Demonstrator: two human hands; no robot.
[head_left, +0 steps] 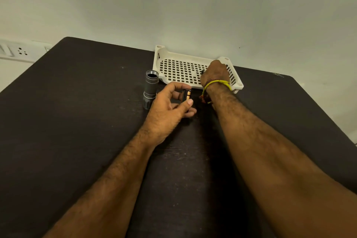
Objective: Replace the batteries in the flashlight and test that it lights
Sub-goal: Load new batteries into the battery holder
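Basket: white plastic basket (179, 69) with a perforated floor, at the far edge of the dark table (77, 121), against the pale wall.
Flashlight: grey flashlight body (150, 89) stands upright just left of the basket, open threaded end up, head down on the table.
Batteries: black and copper batteries (187, 95) just in front of the basket's near rim, between the two wrists.
Left hand: left hand (170, 106) near the basket's front, thumb and fingers curled round the batteries, pinching them.
Right hand: right hand (214, 72) inside the basket, at its right side, fingers turned down and hidden; whether it grips the small dark thing at its fingertips I cannot tell.
Wristband: yellow thread band (217, 84) on the right wrist, over the basket's near rim.
Obstruction: right forearm covers the basket's right front corner.
Socket: white wall socket (19, 50) far left of the basket.
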